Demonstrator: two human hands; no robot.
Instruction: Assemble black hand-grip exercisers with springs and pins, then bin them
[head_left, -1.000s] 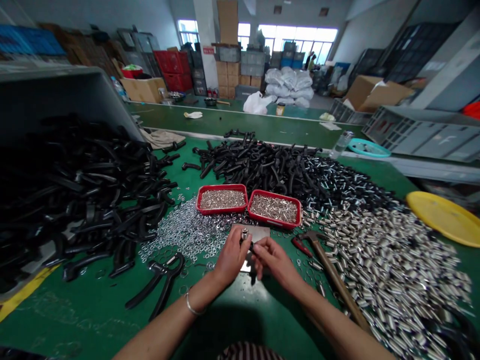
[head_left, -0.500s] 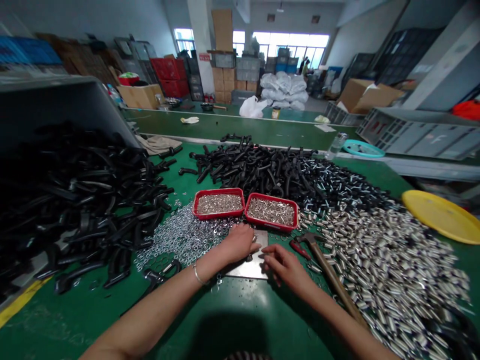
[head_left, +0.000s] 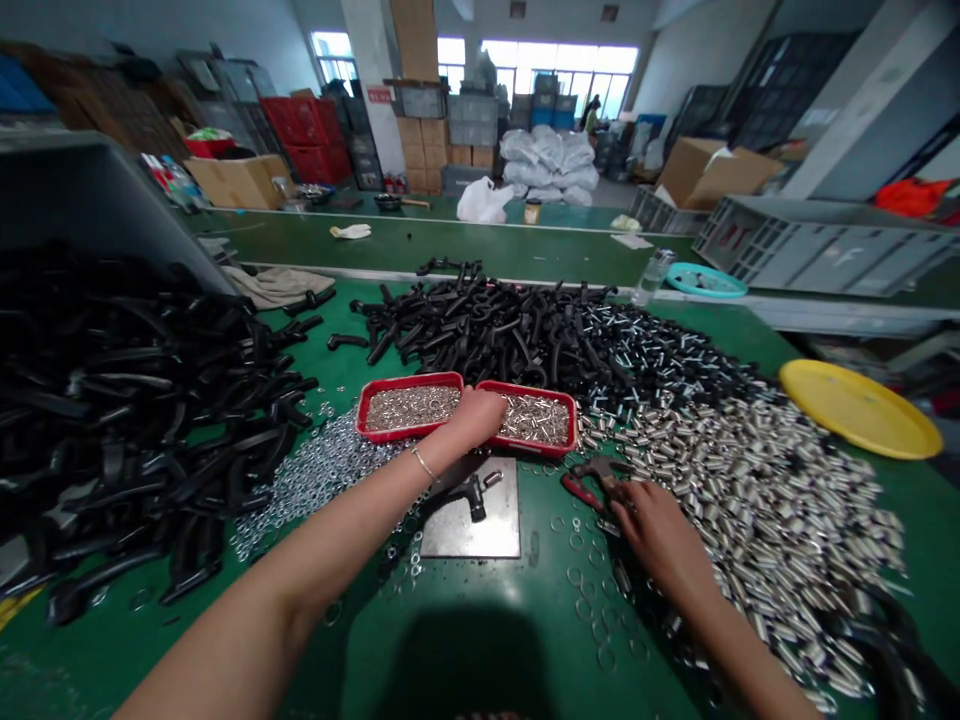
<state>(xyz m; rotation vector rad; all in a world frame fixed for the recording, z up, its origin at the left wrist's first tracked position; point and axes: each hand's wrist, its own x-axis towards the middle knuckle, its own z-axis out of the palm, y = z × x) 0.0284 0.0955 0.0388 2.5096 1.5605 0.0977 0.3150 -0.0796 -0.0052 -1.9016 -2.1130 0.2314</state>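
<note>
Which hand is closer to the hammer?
The right. The right hand is at the hammer, just below its head; the left hand is farther off, where the red trays meet.

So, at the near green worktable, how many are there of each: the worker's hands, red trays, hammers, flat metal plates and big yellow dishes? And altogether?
Hands, the left hand and the right hand: 2
Red trays, side by side: 2
Hammer, partly hidden: 1
Metal plate: 1
Yellow dish: 1
Total: 7
</note>
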